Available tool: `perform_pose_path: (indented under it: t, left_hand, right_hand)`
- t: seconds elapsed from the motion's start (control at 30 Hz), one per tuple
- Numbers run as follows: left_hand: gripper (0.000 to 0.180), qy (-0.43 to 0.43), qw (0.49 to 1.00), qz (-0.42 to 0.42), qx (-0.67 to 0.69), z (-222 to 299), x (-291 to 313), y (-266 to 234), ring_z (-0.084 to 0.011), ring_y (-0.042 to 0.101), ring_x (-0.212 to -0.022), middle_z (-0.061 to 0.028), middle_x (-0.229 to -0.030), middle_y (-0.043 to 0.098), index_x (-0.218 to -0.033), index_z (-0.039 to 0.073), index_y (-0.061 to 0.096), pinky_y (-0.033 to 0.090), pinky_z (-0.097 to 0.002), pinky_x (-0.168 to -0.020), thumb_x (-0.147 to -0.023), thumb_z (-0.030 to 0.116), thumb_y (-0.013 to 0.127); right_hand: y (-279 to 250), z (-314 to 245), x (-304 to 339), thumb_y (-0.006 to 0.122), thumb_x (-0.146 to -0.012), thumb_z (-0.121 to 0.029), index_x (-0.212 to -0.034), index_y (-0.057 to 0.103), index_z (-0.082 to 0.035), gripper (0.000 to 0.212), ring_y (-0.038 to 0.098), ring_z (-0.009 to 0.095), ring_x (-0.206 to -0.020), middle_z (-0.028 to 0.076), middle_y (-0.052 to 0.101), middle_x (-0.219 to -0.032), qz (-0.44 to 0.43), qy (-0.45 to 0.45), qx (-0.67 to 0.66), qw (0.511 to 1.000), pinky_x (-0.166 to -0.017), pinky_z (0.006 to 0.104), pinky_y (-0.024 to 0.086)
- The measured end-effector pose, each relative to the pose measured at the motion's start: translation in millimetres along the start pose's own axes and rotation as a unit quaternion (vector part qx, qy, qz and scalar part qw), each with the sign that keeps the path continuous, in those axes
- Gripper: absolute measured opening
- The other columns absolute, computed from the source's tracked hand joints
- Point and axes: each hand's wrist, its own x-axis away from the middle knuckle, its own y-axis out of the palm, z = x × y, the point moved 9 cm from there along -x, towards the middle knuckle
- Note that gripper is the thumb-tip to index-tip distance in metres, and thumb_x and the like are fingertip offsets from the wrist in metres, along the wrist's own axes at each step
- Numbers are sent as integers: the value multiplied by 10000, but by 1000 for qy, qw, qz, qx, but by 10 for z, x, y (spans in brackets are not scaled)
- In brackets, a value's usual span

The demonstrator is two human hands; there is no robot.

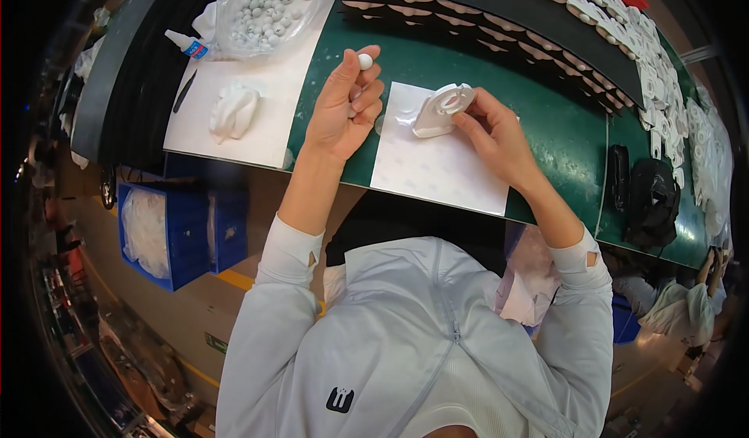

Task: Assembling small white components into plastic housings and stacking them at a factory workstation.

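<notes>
A small white ball (pixel 365 62) is pinched between the thumb and forefinger of my left hand (pixel 347 106), raised over the green tabletop. The other fingers of that hand curl toward the palm. My right hand (pixel 499 136) grips the edge of a white plastic part (pixel 438 115) with a round ring-like opening, tilted above a white sheet (pixel 437 169). Its thumb lies on the part's near side; the fingertips behind it are hidden. A gap separates the ball from the part.
Left lie a bag of white balls (pixel 269 21), a small glue bottle (pixel 186 44), a crumpled white cloth (pixel 233 113) and a dark pen-like tool (pixel 184 92). A black rack (pixel 499 21) with white parts spans the back. Right is a black bag (pixel 654 202); blue bins (pixel 175 235) stand below left.
</notes>
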Motion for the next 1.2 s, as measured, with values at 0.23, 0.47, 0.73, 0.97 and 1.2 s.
perform_pose_path:
  t: [0.23,0.47,0.73,0.97,1.2]
  left_hand:
    - [286,25,999,6,-23,44,29,63,-22,302,-505,7,-878,530,-1115,98,527,223,-148,-410,-880,257,560]
    - [262,31,999,1,-40,52,34,66,-18,306,-497,-11,-953,565,-1102,94,530,229,-148,-408,-858,166,593]
    - [228,15,999,9,-36,26,35,46,-14,308,-498,-26,-985,590,-1060,80,558,227,-149,-406,-861,187,590]
    - [226,10,998,5,-60,17,27,84,-12,310,-497,-25,-963,589,-1054,66,564,234,-146,-405,-878,207,564]
    - [231,3,989,-34,-147,-51,-56,278,-8,313,-487,-31,-936,596,-1085,56,550,244,-137,-402,-864,120,566]
  right_hand:
    - [-41,-60,15,534,-858,-45,-979,529,-8,127,522,77,-805,32,590,-868,28,-32,56,998,-721,207,415]
    - [-76,-35,11,525,-863,-43,-982,521,-16,122,488,67,-752,22,559,-816,43,-36,13,998,-672,211,401]
    - [71,-208,57,518,-852,-13,-981,520,-31,131,458,73,-715,10,503,-796,25,-121,162,979,-650,201,379]
    - [-75,-62,-13,518,-875,-50,-1022,521,-33,148,498,103,-754,25,540,-873,9,-20,-191,981,-660,213,392]
    - [0,69,31,543,-877,-98,-1032,478,-51,176,524,111,-866,36,523,-938,-88,81,-488,865,-814,241,453]
